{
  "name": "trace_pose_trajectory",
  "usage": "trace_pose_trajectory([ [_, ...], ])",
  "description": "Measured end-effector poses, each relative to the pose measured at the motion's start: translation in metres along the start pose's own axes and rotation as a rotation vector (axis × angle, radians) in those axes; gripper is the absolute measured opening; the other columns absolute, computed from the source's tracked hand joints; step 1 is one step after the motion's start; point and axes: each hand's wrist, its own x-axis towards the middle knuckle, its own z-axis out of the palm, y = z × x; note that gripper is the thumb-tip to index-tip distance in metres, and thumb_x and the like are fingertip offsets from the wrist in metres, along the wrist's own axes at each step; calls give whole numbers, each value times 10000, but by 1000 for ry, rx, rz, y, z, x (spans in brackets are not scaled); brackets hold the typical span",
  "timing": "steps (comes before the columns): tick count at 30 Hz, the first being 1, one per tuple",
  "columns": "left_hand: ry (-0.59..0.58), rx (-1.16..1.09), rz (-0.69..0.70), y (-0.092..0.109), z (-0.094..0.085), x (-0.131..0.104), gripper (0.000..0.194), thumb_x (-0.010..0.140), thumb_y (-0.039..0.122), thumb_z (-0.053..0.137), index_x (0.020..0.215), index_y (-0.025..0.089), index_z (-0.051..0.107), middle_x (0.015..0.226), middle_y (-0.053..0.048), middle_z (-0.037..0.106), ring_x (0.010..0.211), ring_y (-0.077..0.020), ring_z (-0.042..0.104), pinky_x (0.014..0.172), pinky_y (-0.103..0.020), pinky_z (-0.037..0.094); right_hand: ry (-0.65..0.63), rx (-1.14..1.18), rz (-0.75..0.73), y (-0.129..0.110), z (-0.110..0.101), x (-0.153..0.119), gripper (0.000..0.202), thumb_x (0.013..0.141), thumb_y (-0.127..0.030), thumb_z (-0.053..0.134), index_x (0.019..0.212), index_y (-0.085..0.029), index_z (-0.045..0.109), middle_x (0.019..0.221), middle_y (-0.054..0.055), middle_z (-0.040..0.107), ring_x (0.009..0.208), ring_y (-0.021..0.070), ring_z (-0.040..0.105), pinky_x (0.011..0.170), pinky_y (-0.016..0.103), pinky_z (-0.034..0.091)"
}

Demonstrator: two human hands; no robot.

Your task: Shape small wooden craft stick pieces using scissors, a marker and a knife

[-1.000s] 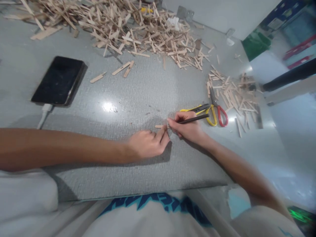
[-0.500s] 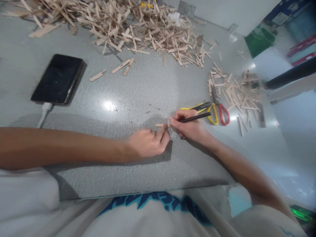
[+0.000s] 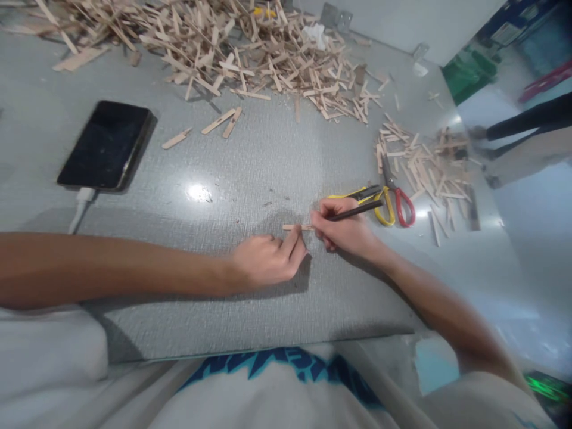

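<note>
My left hand (image 3: 273, 257) rests on the table with its fingers curled. Its fingertips press down on a small flat wooden stick (image 3: 289, 227). Gripped in my right hand (image 3: 346, 229) is a dark pencil (image 3: 360, 211), its back end slanting up to the right. The writing tip is hidden behind my fingers at the right end of the stick, where a small dark mark shows. Just beyond my right hand lie scissors (image 3: 391, 183) with one yellow and one red handle loop, next to a yellow-handled cutting tool (image 3: 365, 193).
A large heap of wooden sticks (image 3: 268, 53) covers the back of the table (image 3: 187, 328). A smaller pile (image 3: 429, 161) lies at the right. Three loose pieces (image 3: 218, 121) sit before the heap. A phone (image 3: 106, 145) with a white cable (image 3: 80, 205) is at left. A person's legs (image 3: 527, 122) show at right.
My right hand and the pencil have shifted slightly to the right along the stick, exposing more of its right end. My left hand stays put. The person's legs at the right have moved.
</note>
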Motion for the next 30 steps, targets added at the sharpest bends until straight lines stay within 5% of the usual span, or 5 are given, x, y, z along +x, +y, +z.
trace_pose_trajectory([
  [18, -4, -4, 13, 1, 4, -1, 187, 1039, 118, 604, 1012, 58, 779, 1138, -233, 841, 483, -136, 668, 433, -272, 509, 1, -13, 3, 0, 5, 2, 526, 968, -557, 794, 645, -236, 530, 498, -45, 596, 356, 84, 495, 340, 215, 371],
  [30, 2, 14, 22, 0, 1, -1, 194, 1046, 105, 601, 1024, 34, 780, 1095, -237, 846, 477, -143, 677, 420, -266, 522, 15, -102, -39, -1, 5, -1, 514, 990, -464, 766, 621, -249, 480, 457, -62, 529, 353, 93, 469, 348, 236, 347],
])
